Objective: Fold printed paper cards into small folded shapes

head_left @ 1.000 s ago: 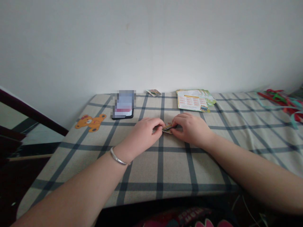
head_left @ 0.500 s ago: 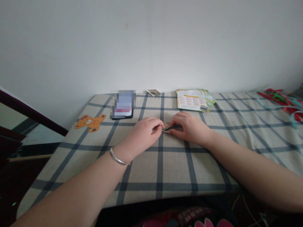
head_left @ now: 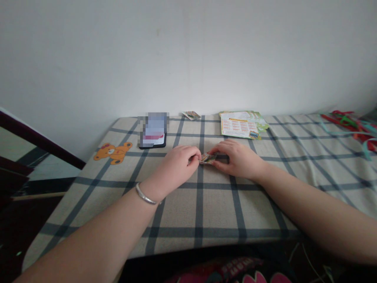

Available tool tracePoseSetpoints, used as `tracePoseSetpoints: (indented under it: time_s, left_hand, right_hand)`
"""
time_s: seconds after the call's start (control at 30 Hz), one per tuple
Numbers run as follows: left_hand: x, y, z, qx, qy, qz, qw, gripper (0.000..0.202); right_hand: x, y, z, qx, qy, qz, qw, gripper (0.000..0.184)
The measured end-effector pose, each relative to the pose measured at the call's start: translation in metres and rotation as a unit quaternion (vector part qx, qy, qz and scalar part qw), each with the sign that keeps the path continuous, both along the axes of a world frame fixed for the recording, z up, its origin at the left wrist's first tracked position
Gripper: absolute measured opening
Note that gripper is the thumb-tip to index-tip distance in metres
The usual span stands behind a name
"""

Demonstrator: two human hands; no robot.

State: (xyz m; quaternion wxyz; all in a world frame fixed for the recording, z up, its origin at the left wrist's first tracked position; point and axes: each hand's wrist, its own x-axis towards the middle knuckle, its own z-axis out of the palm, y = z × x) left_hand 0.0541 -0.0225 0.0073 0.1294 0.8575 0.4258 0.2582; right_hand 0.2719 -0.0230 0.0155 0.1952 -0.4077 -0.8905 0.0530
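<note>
A small folded piece of printed paper [head_left: 207, 158] lies low over the checked tablecloth [head_left: 206, 204] in the middle of the table. My left hand [head_left: 178, 165], with a silver bangle on its wrist, pinches the paper's left end with closed fingers. My right hand [head_left: 238, 159] pinches the right end, fingers curled over it. Both hands rest on the cloth. Most of the paper is hidden between the fingertips.
A black phone [head_left: 152, 131] lies at the back left, next to a bear print [head_left: 113, 151] on the cloth. A small folded card [head_left: 191, 115] and a stack of printed sheets [head_left: 242, 125] sit by the wall. Red and green ribbons [head_left: 350, 124] lie at the far right.
The paper has turned flatter between my fingertips and shows a little more of its face. Both hands have stayed almost where they were.
</note>
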Motion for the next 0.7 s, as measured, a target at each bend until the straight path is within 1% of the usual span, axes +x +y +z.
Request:
tracePoseSetpoints:
  time_s: [0.13, 0.23, 0.4, 0.47, 0.57, 0.7]
  left_hand:
    - [-0.0005, -0.0005, 0.0014, 0.014, 0.013, 0.009, 1.000, 0.017]
    - [-0.0003, -0.0015, 0.0024, 0.021, 0.028, 0.014, 0.999, 0.015]
    - [-0.0003, -0.0013, 0.0020, 0.033, 0.035, -0.015, 0.999, 0.009]
    - [-0.0004, -0.0006, 0.0010, 0.030, 0.034, -0.024, 0.999, 0.008]
    - [-0.0009, -0.0002, -0.0004, 0.019, 0.030, -0.017, 0.999, 0.006]
    - [-0.0033, -0.0021, -0.0002, 0.010, 0.025, -0.012, 1.000, 0.006]
  right_hand:
    - [0.0016, 0.0011, -0.0022, 0.001, 0.022, -0.024, 0.999, 0.022]
    - [0.0035, 0.0029, -0.0018, -0.008, 0.011, -0.017, 1.000, 0.022]
    - [0.0069, 0.0067, -0.0009, -0.021, -0.011, -0.010, 1.000, 0.024]
    - [0.0080, 0.0080, -0.0013, -0.019, -0.021, -0.012, 1.000, 0.026]
    - [0.0093, 0.0090, -0.0012, -0.017, -0.041, -0.006, 0.999, 0.027]
    - [0.0103, 0.0077, 0.0008, -0.028, -0.042, -0.005, 0.999, 0.022]
